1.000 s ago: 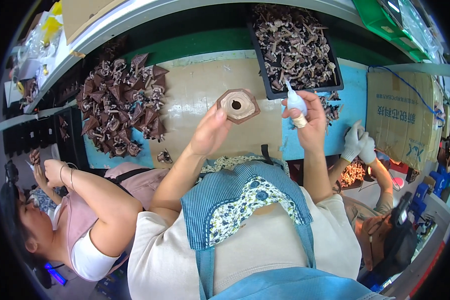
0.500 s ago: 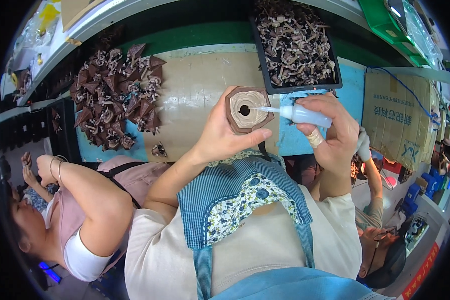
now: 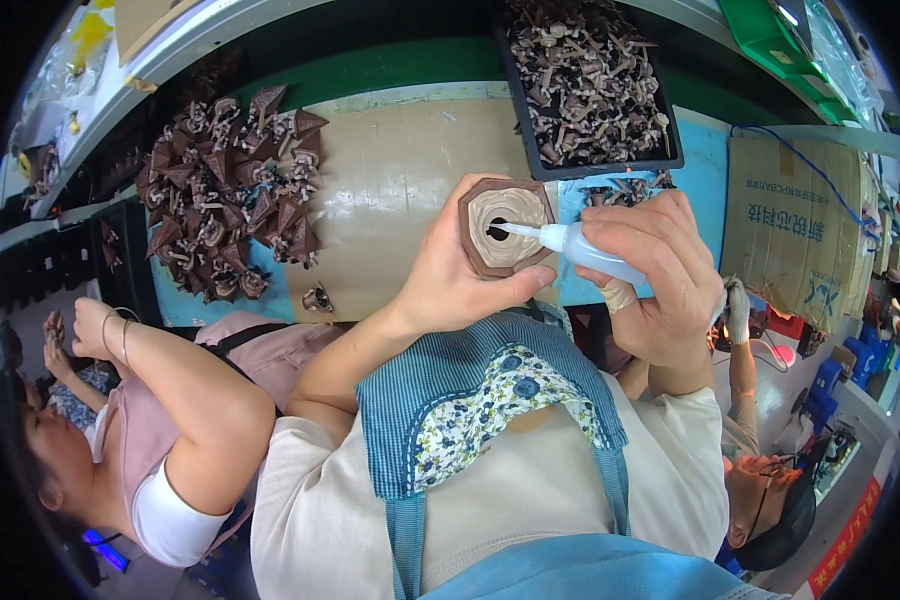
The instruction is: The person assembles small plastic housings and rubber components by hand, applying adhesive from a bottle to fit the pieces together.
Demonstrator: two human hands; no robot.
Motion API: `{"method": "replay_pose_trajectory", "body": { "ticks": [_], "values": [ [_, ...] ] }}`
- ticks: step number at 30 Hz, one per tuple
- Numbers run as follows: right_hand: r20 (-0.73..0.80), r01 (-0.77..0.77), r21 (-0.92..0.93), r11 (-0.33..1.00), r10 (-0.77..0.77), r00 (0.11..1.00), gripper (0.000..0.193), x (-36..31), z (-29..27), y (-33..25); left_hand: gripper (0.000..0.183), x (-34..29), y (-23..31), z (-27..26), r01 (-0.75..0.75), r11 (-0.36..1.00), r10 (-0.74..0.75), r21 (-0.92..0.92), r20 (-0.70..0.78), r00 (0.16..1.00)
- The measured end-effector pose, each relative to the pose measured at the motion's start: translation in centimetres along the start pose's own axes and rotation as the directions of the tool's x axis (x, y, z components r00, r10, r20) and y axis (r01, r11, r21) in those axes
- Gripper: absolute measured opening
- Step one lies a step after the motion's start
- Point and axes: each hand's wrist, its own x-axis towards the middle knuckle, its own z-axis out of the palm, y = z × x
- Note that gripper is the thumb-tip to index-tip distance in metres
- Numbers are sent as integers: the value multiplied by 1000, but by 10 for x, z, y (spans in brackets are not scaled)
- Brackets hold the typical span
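Note:
My left hand (image 3: 460, 280) grips a brown hexagonal piece (image 3: 505, 225) with a pale inner face and a dark centre hole, held up close above the bench. My right hand (image 3: 655, 270) is closed around a small white squeeze bottle (image 3: 585, 250). Its thin nozzle points left, with the tip at the hole of the hexagonal piece.
A heap of brown cone-like parts (image 3: 230, 205) lies at the left of the beige mat (image 3: 390, 190). A black tray (image 3: 590, 85) of mixed brown and pale parts sits at the back right. A cardboard box (image 3: 795, 235) stands right. One person sits at my left (image 3: 160, 420), another at my right (image 3: 760, 470).
Both my hands have come closer together and nearer the camera. The bottle has tipped from upright to sideways, its nozzle now at the piece's hole.

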Motion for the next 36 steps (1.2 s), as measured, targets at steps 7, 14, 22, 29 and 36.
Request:
{"method": "replay_pose_trajectory", "body": {
  "ticks": [7, 14, 22, 29, 36],
  "values": [
    [6, -5, -11, 1000, 5, 1000, 35, 2, 0, -3, 69, 0, 0, -1, -11, 1000, 11, -12, 10, 1000],
    [-38, -280, 241, 929, 297, 954, 31, -21, 7, 8, 62, 0, 5, -3, 50, 998, -49, 42, -20, 999],
    [158, -487, 809, 328, 677, 719, 38, -99, 67, 72, 66, 4, 9, -13, 211, 839, -188, 501, -96, 977],
    [201, -737, 402, 544, 733, 651, 32, -194, 166, 122, 76, 16, -3, -21, -35, 498, 160, 866, -52, 986],
    [104, -619, 164, 768, 611, 785, 40, -172, 143, 132, 64, 32, -11, -25, -204, 584, 394, 785, -54, 918]
  ]
}}
